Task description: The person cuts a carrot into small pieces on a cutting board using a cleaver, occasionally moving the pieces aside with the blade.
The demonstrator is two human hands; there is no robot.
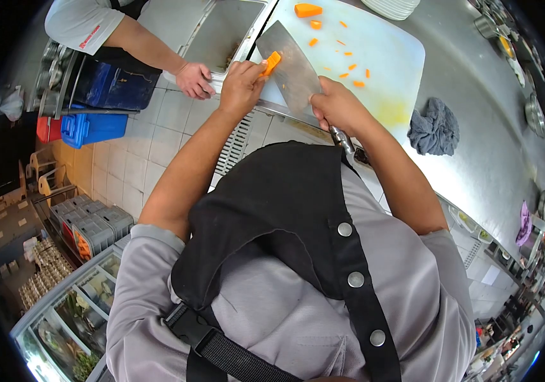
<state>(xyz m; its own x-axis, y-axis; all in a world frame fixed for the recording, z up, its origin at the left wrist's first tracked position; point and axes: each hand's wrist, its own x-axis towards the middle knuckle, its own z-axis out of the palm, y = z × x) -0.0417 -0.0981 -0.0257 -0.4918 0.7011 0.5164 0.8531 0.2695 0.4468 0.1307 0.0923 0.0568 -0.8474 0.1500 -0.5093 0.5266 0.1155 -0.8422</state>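
On the near left part of a white cutting board [390,54], a wide cleaver [294,63] and a short carrot piece [273,63] are close together. The carrot piece is bright orange and longer than it is wide, with flat sides that look cut. Its top end pokes up past the fingers, and the rest is partly hidden by them. The left hand [240,88] pinches it — thumb and fingers are pressed around it. From above, the carrot piece and the blade overlap, but I cannot tell if they touch.

The right hand [341,107] is wrapped around the cleaver where the blade meets the shiny metal handle. The blade is gray and dull, and its far end points up and to the left. The two hands are apart, with the blade between them.

More orange carrot is on the board. A big carrot chunk [308,10] lies near the far edge, with a smaller carrot block [315,25] just below it. Small carrot bits [352,67] are scattered to the right of the blade — some chunky, some thin. A yellow stain [392,113] marks the board's near right corner, and a crumpled gray cloth [435,127] sits just beside it on the metal table [482,153].
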